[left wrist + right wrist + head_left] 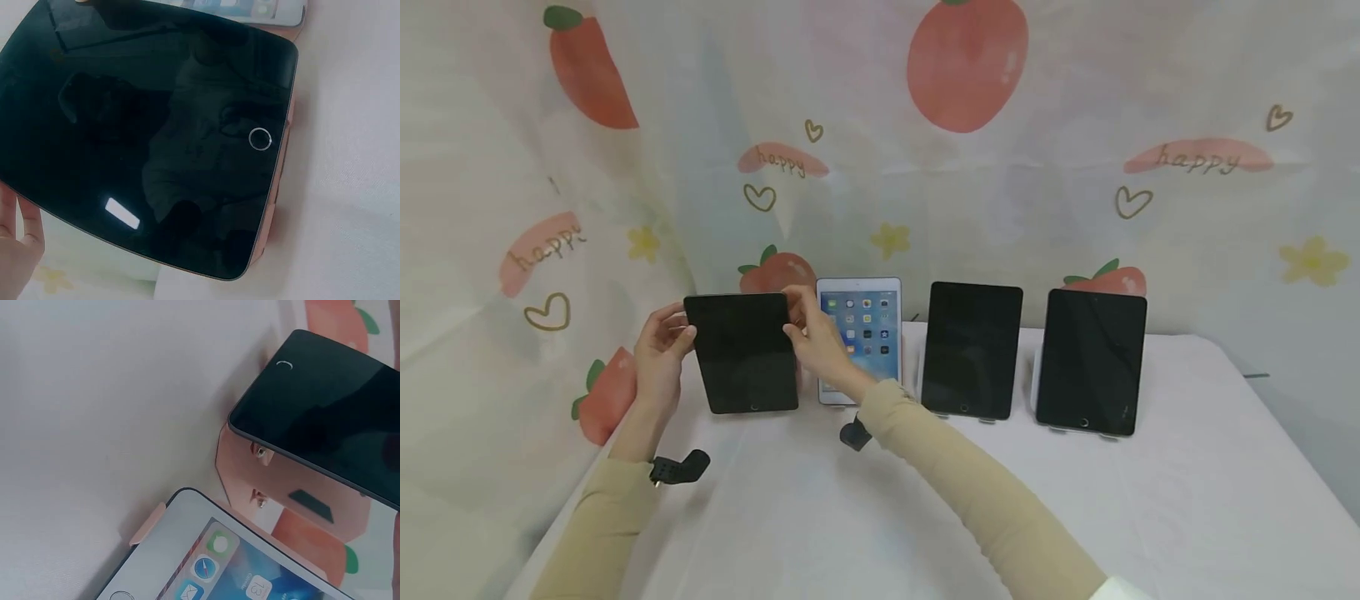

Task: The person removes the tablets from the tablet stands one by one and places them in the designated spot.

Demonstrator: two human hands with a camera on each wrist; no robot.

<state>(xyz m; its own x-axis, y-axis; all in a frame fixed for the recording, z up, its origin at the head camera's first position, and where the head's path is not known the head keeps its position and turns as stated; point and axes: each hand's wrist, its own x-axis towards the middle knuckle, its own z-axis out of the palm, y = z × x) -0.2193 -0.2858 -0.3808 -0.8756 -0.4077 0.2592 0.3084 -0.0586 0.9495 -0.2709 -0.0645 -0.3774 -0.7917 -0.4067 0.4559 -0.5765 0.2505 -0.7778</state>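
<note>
Both hands hold a black-screened tablet (743,354) at the left end of a row of tablets. My left hand (661,358) pinches its upper left edge, thumb at the front. The right hand (820,337) grips the upper right edge, its wrist crossing in front of a white tablet (880,333) with a lit home screen. In the right wrist view a pink stand (300,487) shows behind and beneath the black tablet. The left wrist view shows the tablet's dark glossy face and round home button (260,139).
Two more black tablets, one right of the white one (972,350) and one farther right (1092,362), lean on stands. All stand on a white-covered table (820,533). A fruit-patterned cloth (1022,183) hangs behind and on the left.
</note>
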